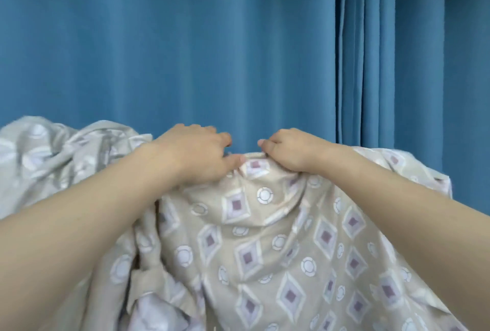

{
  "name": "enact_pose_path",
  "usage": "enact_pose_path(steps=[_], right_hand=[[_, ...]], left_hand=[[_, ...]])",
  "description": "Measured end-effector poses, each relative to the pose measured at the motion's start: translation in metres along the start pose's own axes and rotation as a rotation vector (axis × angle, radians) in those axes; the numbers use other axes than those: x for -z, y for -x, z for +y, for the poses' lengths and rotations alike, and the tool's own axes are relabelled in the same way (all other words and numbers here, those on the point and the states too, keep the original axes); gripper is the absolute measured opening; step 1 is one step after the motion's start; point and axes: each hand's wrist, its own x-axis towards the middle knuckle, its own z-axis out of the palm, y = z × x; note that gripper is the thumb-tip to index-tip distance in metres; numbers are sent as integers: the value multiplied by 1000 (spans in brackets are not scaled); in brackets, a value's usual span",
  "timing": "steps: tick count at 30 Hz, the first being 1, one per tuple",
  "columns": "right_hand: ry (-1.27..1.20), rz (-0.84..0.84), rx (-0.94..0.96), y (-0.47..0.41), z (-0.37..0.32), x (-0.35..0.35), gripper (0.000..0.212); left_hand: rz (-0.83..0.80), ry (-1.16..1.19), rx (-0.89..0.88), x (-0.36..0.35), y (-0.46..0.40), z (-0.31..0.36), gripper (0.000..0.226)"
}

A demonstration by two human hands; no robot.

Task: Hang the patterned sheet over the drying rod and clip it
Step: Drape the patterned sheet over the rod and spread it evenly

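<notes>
The left hand [197,151] and the right hand [287,151] are raised side by side at the middle of the view, close together but not touching, with a narrow gap of curtain seen between them. The top edge of the sheet [265,238] is gripped by both. The left hand's fingers are curled over the far side of the edge, and the thumb is pressed against the near face of the fabric. The right hand is closed in a fist on the edge just beside it, knuckles up, with the cloth bunched beneath the palm. Both bare forearms reach in from the near corners of the view.

The sheet is held up in front of the person and falls from the hands toward the near edge in loose folds. It is beige, printed with white-framed mauve diamonds and small white rings. To the left, more of it is heaped in a paler, blurred mass; to the right, it is draped down under the right forearm. The rod cannot be made out, so whether the sheet lies over it cannot be told.

Behind everything, a blue curtain [185,39] fills the far side, with deeper pleats gathered at the right.
</notes>
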Motion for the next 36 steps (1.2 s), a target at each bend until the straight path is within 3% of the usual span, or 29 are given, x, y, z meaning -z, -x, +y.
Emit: enact_pose_path(steps=[6,9,13,16,19,22,25,28,31,36], right_hand=[[-11,-26,135,-22,-108,-34,51],[-27,-41,198,-34,-147,-44,49],[-102,-60,292,-41,-186,-46,48],[-172,-38,308,-48,-206,-48,38],[-193,68,303,-55,-223,-57,30],[-179,134,277,-52,-247,-60,21],[-268,109,224,-46,-266,-50,39],[-398,42,154,-43,-286,-41,49],[-417,-31,121,-41,-301,-41,45],[-367,34,0,-45,-306,-56,35]], left_hand=[[303,-183,148,-27,60,-76,58],[348,-73,242,-23,75,-94,50],[210,356,505,-18,89,-147,47],[82,368,625,-33,110,-182,77],[142,481,763,-47,133,-190,69],[216,458,729,-46,148,-190,62],[104,434,652,-40,154,-194,60],[59,695,509,-33,161,-209,44],[115,818,344,-35,158,-227,27],[268,714,229,-39,146,-242,26]])
